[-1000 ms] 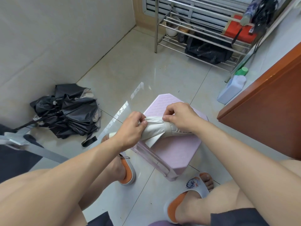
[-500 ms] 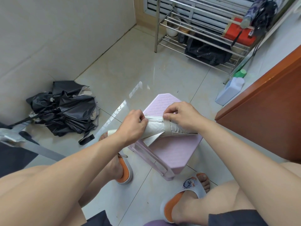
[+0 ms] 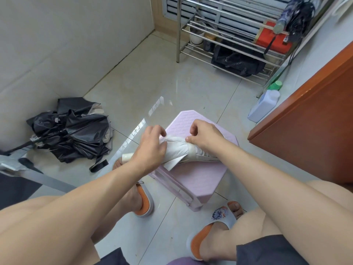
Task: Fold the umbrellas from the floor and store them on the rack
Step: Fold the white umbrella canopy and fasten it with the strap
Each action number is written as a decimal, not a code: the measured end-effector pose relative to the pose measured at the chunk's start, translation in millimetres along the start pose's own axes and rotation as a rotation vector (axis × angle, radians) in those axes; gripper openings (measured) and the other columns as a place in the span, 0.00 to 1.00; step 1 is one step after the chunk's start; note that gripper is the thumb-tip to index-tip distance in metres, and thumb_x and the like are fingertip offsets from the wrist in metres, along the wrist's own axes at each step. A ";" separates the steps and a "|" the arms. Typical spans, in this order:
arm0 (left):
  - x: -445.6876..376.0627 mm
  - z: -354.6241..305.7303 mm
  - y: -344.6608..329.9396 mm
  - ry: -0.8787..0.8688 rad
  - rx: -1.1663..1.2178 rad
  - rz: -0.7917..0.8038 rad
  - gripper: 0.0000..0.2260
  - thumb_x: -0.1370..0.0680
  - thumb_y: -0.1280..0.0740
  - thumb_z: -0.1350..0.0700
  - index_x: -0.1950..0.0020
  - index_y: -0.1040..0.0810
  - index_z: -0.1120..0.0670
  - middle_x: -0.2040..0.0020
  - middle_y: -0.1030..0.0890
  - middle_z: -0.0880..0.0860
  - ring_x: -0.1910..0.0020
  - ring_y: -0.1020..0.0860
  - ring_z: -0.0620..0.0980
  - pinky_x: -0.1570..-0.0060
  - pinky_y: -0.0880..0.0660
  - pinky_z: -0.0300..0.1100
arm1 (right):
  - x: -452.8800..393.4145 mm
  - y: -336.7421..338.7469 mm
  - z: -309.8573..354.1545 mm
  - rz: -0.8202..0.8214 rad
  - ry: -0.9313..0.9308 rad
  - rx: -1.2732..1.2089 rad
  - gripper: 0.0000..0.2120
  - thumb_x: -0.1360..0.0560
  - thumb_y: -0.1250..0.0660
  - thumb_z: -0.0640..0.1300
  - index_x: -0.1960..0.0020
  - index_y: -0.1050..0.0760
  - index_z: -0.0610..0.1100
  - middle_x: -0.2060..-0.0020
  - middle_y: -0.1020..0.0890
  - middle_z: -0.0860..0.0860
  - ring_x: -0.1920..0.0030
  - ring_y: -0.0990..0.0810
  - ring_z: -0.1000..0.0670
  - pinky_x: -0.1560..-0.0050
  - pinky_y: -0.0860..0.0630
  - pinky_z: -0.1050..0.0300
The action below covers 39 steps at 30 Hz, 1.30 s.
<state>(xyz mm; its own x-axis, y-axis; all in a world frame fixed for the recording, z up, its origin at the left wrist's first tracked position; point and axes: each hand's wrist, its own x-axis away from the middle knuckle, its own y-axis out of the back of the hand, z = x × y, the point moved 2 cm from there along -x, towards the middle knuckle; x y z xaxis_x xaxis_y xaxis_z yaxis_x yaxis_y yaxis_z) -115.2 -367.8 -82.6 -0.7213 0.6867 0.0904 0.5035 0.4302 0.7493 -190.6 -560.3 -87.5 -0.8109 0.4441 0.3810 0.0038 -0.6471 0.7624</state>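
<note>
A folded white umbrella (image 3: 176, 150) lies across my lap height above a pink stool (image 3: 198, 176). My left hand (image 3: 150, 148) grips its rolled canopy near the handle end. My right hand (image 3: 202, 136) pinches the canopy fabric beside the strap that wraps it. A black umbrella (image 3: 72, 131), crumpled and unfolded, lies on the floor by the left wall. The metal rack (image 3: 229, 35) stands at the back, with folded dark umbrellas (image 3: 294, 18) on its top right.
On the rack sit a red box (image 3: 273, 40), a black bag (image 3: 236, 62) and pots. A white bottle with green cap (image 3: 264, 104) stands beside a brown wooden cabinet (image 3: 315, 119) at right. A grey umbrella part (image 3: 28, 173) lies at far left.
My right hand has shifted from the strap to pinching the canopy fabric, and my left hand has turned on the roll. The strap now lies wrapped round the umbrella.
</note>
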 end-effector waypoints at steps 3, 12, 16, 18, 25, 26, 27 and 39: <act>20.6 -10.6 1.3 -0.449 -0.262 0.032 0.08 0.22 0.34 0.49 0.48 0.25 0.52 0.41 0.25 0.51 0.40 0.28 0.56 0.41 0.29 0.52 | -5.3 -8.4 -3.1 -0.062 0.101 0.104 0.08 0.27 0.29 0.49 0.54 0.28 0.51 0.54 0.21 0.53 0.47 0.23 0.46 0.52 0.29 0.53; 11.2 1.4 -4.4 -0.266 -0.124 0.231 0.06 0.17 0.36 0.53 0.51 0.30 0.53 0.43 0.25 0.51 0.45 0.26 0.54 0.45 0.29 0.47 | 53.4 21.4 -36.4 -0.064 0.558 0.289 0.22 0.23 0.33 0.60 0.35 0.25 0.49 0.40 0.23 0.53 0.36 0.28 0.49 0.32 0.33 0.54; -6.4 -2.9 -2.4 -0.007 0.026 0.261 0.03 0.19 0.32 0.56 0.48 0.26 0.53 0.46 0.21 0.52 0.47 0.24 0.55 0.49 0.31 0.44 | 54.6 10.9 -72.0 0.009 0.468 0.332 0.30 0.20 0.32 0.54 0.21 0.36 0.50 0.27 0.30 0.51 0.28 0.35 0.47 0.25 0.37 0.47; -8.1 -11.8 2.2 -0.031 -0.005 0.161 0.07 0.20 0.33 0.60 0.42 0.24 0.54 0.43 0.21 0.52 0.44 0.25 0.56 0.47 0.31 0.44 | 43.0 14.0 -71.1 0.059 0.376 0.242 0.29 0.19 0.34 0.52 0.20 0.38 0.51 0.27 0.30 0.52 0.27 0.35 0.48 0.25 0.38 0.50; 42.0 -15.7 -29.4 -0.531 -0.818 0.239 0.35 0.21 0.41 0.40 0.19 0.38 0.60 0.19 0.39 0.61 0.20 0.42 0.63 0.23 0.41 0.61 | 34.4 26.7 -48.9 0.119 0.275 0.464 0.32 0.16 0.42 0.56 0.18 0.48 0.46 0.20 0.40 0.49 0.20 0.46 0.46 0.20 0.52 0.47; 35.8 -8.9 -31.4 -0.523 -0.835 0.223 0.37 0.21 0.42 0.39 0.18 0.41 0.59 0.18 0.42 0.60 0.19 0.44 0.63 0.22 0.43 0.61 | 40.5 24.4 -42.8 0.039 0.311 0.518 0.34 0.18 0.42 0.58 0.18 0.49 0.45 0.19 0.43 0.48 0.19 0.49 0.46 0.20 0.56 0.44; 26.2 -7.6 -29.3 -0.500 -0.814 0.202 0.37 0.21 0.43 0.39 0.18 0.42 0.60 0.18 0.42 0.60 0.19 0.43 0.62 0.22 0.42 0.61 | 47.1 20.0 -36.6 -0.045 0.370 0.555 0.38 0.20 0.41 0.61 0.18 0.49 0.44 0.19 0.44 0.48 0.19 0.50 0.44 0.20 0.57 0.43; -39.2 -14.1 -18.6 -0.482 -0.837 0.036 0.44 0.30 0.38 0.34 0.21 0.37 0.60 0.32 0.25 0.58 0.36 0.25 0.60 0.34 0.33 0.56 | 8.5 41.7 -9.0 -0.021 0.451 0.719 0.18 0.27 0.30 0.51 0.43 0.31 0.44 0.47 0.21 0.46 0.48 0.21 0.40 0.59 0.34 0.52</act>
<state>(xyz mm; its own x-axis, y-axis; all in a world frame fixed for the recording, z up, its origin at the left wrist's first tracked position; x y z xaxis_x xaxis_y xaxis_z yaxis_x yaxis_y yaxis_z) -103.0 -410.9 -90.9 -0.3454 0.9383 -0.0170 -0.1148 -0.0243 0.9931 -202.6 -589.2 -57.2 -0.9700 0.0634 0.2348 0.2338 -0.0226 0.9720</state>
